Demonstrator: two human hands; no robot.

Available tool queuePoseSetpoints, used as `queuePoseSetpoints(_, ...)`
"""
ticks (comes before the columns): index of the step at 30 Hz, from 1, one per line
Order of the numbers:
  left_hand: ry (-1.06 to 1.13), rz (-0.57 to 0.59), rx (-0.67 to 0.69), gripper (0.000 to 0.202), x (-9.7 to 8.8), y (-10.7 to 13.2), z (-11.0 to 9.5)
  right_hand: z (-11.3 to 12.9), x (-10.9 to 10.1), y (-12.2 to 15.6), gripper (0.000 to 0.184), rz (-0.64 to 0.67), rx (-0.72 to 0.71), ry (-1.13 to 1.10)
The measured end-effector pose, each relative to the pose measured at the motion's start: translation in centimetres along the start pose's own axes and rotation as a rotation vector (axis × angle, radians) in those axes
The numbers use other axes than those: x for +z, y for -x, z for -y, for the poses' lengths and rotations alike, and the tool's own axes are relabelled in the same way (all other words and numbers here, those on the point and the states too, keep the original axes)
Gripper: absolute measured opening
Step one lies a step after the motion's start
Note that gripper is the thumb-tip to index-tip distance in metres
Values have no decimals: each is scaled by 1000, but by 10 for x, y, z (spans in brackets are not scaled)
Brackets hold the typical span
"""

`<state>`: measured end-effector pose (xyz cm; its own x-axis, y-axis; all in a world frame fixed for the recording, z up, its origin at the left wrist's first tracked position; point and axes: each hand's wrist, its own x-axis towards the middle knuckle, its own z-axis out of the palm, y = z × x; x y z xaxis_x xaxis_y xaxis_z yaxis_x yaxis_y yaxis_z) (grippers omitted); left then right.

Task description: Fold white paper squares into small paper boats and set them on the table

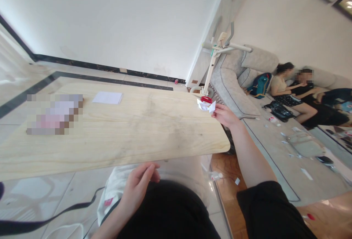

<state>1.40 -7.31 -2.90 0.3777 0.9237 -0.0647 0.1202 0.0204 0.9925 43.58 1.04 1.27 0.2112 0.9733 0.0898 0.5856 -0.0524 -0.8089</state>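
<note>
At the table's far right corner, my right hand (224, 115) pinches one end of a folded white paper (204, 105), boat-like with raised points. Its underside is at or just over the tabletop; I cannot tell which. Directly behind it is a round red item (206, 100), partly covered by the paper. My left hand (142, 177) rests near my lap at the table's front edge, fingers loosely curled together, with nothing visible in them. A flat stack of white paper (107, 97) lies on the light wood table (132, 132), well left of my right hand.
A pixelated object (56, 116) lies on the table's left part. Beyond the right end are an exercise machine (211, 64) and a grey sofa (233, 77), where two people sit near a blue backpack (260, 85). A black strap (63, 209) hangs at lower left.
</note>
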Motion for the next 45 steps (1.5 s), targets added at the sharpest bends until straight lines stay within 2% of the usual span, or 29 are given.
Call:
queuePoseSetpoints(6, 12, -10, 5, 34, 0, 1, 1, 21, 18, 13, 27, 34, -46, -251)
queuePoseSetpoints(11, 3, -20, 5, 34, 0, 0, 1, 19, 18, 14, 26, 54, -61, -245)
queuePoseSetpoints(16, 8, -1, -14, 35, 1, -1, 2, 13, -5, 3, 29, 100, -40, 2)
queuePoseSetpoints(21, 4, 14, -22, 36, 2, 0, 4, 6, -29, -16, 14, 115, -24, 406)
queuePoseSetpoints(26, 4, 13, -24, 34, 1, 0, 5, -4, -27, -24, 13, 175, -27, 712)
queuePoseSetpoints(32, -24, 8, -24, 35, -1, 0, 9, -12, -19, -27, 18, 201, -45, 879)
queuePoseSetpoints(39, -8, 19, -19, 35, -1, 0, 8, -12, -16, -23, 17, 153, -30, 836)
queuePoseSetpoints(45, -4, 2, 19, 30, -1, -1, 6, 15, -10, -13, 17, 44, -17, 557)
